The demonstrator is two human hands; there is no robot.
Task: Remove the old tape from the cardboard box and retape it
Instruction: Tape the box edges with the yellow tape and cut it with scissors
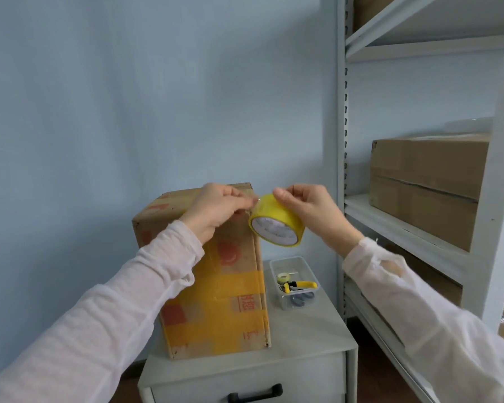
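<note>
A tall cardboard box [227, 286] with red print and yellow tape bands across its front stands upright on a small grey cabinet [303, 341]. In front of the box's top right corner my right hand [312, 210] grips a roll of yellow tape [277, 223] from above, held in the air. My left hand [216, 207] is level with the box's top edge and pinches the loose end of the tape just left of the roll. The box's upper front is partly hidden behind my left hand and sleeve.
A clear plastic bin [294, 282] with a small tape roll, a yellow-handled tool and scissors sits on the cabinet right of the box. A white metal shelf rack [419, 222] with brown cartons [425, 184] stands at the right. A pale wall is behind.
</note>
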